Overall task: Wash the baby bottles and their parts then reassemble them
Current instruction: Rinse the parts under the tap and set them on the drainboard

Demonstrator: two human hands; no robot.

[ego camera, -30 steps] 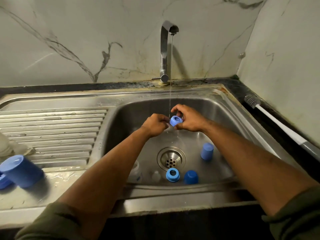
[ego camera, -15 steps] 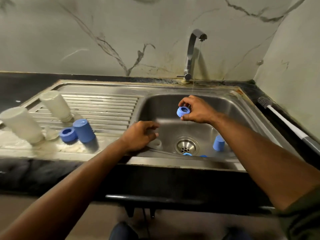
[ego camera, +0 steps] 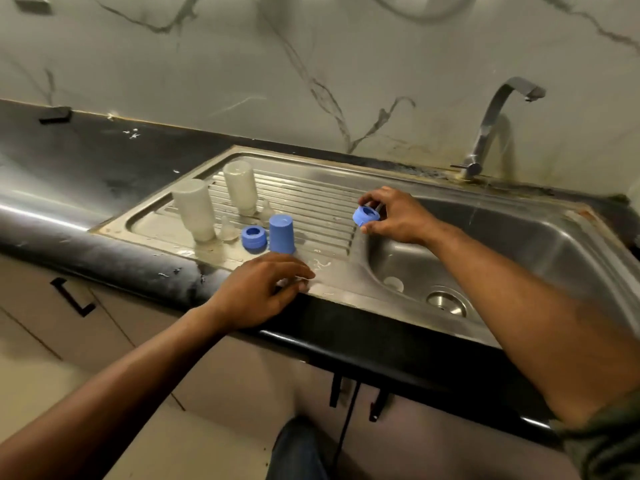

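Note:
My right hand (ego camera: 398, 220) pinches a blue bottle ring (ego camera: 367, 215) over the right end of the drainboard (ego camera: 311, 202), beside the basin. My left hand (ego camera: 263, 292) rests with curled fingers on the sink's front rim. Something pale shows under its fingertips, and I cannot tell whether it is held. Two cloudy bottles (ego camera: 194, 209) (ego camera: 240, 188) stand upside down on the drainboard. In front of them sit a second blue ring (ego camera: 254, 239), a blue cap (ego camera: 282, 233) and clear nipples (ego camera: 227, 230).
The basin (ego camera: 519, 258) lies to the right, with a clear part (ego camera: 393, 284) near the drain (ego camera: 446, 303). The tap (ego camera: 495, 123) stands behind it. A black counter (ego camera: 104, 168) runs to the left. Cabinet fronts and the floor lie below.
My right hand has carried the blue ring from under the tap leftward to the drainboard. My left hand left the ring and dropped to the front rim. The view swung left.

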